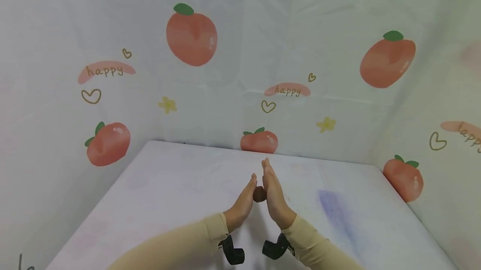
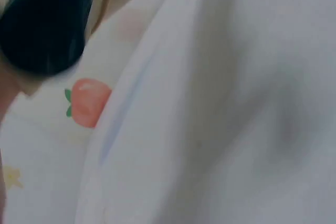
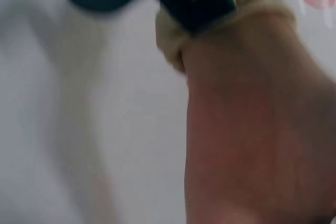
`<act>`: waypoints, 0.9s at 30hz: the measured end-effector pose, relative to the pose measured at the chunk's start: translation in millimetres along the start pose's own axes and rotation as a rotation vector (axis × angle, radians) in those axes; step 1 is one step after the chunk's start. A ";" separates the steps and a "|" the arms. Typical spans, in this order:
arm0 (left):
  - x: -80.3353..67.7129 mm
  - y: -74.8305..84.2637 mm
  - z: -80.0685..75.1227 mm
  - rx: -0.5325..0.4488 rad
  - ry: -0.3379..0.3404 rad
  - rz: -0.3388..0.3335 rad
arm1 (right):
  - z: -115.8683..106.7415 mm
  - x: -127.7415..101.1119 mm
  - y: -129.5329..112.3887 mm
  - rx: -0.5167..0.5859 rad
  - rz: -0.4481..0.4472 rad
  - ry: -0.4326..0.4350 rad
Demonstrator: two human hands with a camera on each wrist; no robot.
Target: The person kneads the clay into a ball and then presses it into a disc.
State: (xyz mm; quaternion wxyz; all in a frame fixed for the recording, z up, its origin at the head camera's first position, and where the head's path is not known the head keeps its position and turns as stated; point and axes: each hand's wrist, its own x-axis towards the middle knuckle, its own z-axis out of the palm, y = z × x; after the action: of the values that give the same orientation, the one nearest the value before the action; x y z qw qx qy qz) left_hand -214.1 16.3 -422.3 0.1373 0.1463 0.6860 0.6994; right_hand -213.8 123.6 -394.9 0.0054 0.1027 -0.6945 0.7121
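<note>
Brown and small, a lump [image 1: 259,194] sits squeezed between the flat left hand [image 1: 243,203] and right hand [image 1: 275,197], fingers straight, above the middle of the bench [image 1: 169,186].

The left hand [image 1: 243,203] and right hand [image 1: 275,198] are standing palm to palm over the table [image 1: 158,190], the wall [image 1: 233,74] rising behind.

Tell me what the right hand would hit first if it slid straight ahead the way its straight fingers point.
Probably nothing on the table: the right hand points toward the far edge, and that stretch looks bare. Past the edge it would likely meet the printed cloth backdrop, near the peach, though depth is hard to judge.
</note>
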 end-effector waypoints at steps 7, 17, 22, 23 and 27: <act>-0.2 18.4 1.8 -0.058 -0.025 0.128 | 1.7 4.3 9.7 -0.058 0.108 0.024; 15.8 11.8 -14.4 -0.046 0.142 -0.048 | 21.3 -30.9 -1.9 -0.067 0.071 -0.121; 6.2 -0.9 -0.7 0.001 0.068 -0.058 | 8.5 -13.1 -11.3 -0.061 0.003 -0.035; 2.5 -0.7 2.6 -0.009 0.046 -0.046 | 4.9 -7.8 -12.3 -0.067 -0.010 -0.017; -7.5 6.2 12.7 -0.073 -0.030 0.011 | -8.3 9.5 -9.4 -0.080 0.012 0.024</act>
State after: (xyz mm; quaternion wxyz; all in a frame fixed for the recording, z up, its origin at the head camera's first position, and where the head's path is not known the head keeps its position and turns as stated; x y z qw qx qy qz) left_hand -202.2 24.8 -416.0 0.1490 0.1552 0.6570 0.7225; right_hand -222.9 130.9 -384.3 0.0135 0.0896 -0.7228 0.6851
